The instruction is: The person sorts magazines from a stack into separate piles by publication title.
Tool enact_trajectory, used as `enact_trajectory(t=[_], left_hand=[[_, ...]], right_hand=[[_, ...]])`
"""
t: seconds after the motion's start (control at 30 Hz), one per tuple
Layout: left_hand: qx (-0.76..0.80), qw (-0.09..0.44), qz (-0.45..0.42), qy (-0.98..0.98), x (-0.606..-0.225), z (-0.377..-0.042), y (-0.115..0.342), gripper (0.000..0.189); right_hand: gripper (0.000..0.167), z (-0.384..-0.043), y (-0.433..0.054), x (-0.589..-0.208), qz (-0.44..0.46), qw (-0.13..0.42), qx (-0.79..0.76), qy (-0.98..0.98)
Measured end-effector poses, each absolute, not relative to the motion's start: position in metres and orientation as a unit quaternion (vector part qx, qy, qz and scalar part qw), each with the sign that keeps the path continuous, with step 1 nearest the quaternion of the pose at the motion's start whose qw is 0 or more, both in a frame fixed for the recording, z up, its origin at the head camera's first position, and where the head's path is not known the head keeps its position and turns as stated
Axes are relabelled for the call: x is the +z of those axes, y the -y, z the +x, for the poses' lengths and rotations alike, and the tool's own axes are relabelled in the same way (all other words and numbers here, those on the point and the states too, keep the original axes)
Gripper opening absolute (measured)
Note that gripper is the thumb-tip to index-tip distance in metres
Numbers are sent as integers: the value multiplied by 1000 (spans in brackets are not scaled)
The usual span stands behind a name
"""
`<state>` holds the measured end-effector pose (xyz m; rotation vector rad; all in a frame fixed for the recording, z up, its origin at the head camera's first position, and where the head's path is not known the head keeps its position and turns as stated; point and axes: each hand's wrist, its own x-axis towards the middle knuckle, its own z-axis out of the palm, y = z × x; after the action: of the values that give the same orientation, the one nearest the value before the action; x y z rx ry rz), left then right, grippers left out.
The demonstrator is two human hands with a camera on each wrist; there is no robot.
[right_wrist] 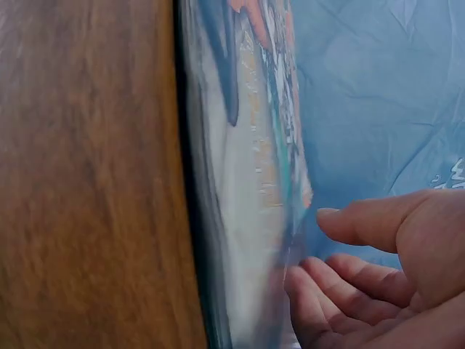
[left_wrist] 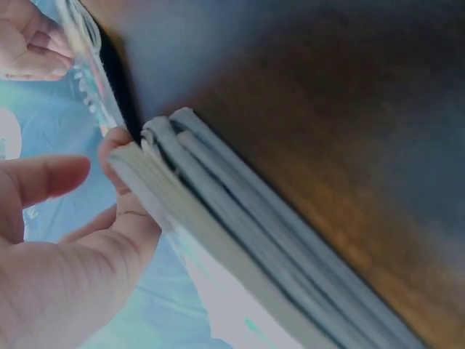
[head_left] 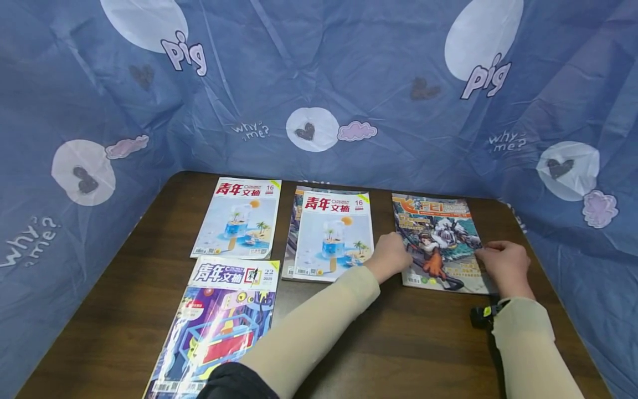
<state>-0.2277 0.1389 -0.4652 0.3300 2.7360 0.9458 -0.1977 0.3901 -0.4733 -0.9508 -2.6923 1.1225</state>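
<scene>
A magazine with an orange title and a fantasy figure (head_left: 441, 244) lies flat at the right of the table, between my two hands. My left hand (head_left: 390, 257) is at its left edge, beside the middle stack, whose top magazine (head_left: 334, 235) has a white cover. In the left wrist view my left hand (left_wrist: 87, 247) has its thumb apart and its fingers bent by the stack's edges (left_wrist: 240, 233). My right hand (head_left: 504, 266) is at the fantasy magazine's right edge. The right wrist view shows the right hand (right_wrist: 378, 283) with fingers loosely bent and thumb apart, next to the cover (right_wrist: 247, 182).
Another white-covered magazine (head_left: 238, 219) lies at the back left. In front of it a purple-covered magazine (head_left: 214, 327) overlaps its lower edge, partly hidden by my left sleeve. A blue printed cloth (head_left: 319, 72) hangs behind and beside the brown table (head_left: 399, 343).
</scene>
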Motion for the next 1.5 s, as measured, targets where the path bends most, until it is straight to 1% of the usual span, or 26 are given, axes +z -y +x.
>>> enact_trajectory(t=[0.17, 0.37, 0.47, 0.57, 0.6, 0.73, 0.77, 0.87, 0.93, 1.03, 1.2, 1.3, 1.5], left_hand=[[346, 104, 112, -926, -461, -227, -132, 16], [383, 79, 117, -913, -452, -226, -124, 15], [406, 66, 136, -901, -447, -223, -118, 27], [435, 56, 153, -886, -440, -219, -109, 32], [444, 54, 159, -880, -439, -218, -105, 32], [458, 41, 159, -874, -432, -213, -92, 7], [456, 38, 158, -875, -430, -212, -89, 10], [465, 35, 149, -872, -424, -210, -77, 31], [473, 34, 144, -868, -421, -209, -69, 40], [490, 20, 140, -860, -416, -209, -55, 44], [512, -11, 123, -850, -413, -209, -29, 43], [524, -16, 109, -844, -413, -208, -15, 44], [535, -13, 84, -841, -417, -204, 12, 50]], right_hand=[[52, -195, -383, -470, -295, 63, 369, 879], [55, -194, -369, -467, -299, 83, 387, 868], [57, -192, -359, -463, -294, 92, 399, 864], [57, -191, -346, -457, -287, 97, 418, 856], [57, -190, -342, -454, -282, 100, 424, 855], [56, -187, -327, -448, -260, 114, 442, 851], [56, -187, -324, -447, -252, 119, 445, 851], [56, -186, -314, -444, -230, 127, 452, 852], [56, -186, -307, -441, -216, 131, 461, 851], [55, -186, -297, -438, -199, 135, 473, 847], [49, -185, -279, -432, -161, 166, 525, 819], [47, -184, -269, -428, -139, 180, 540, 811], [49, -183, -255, -427, -115, 171, 533, 821]])
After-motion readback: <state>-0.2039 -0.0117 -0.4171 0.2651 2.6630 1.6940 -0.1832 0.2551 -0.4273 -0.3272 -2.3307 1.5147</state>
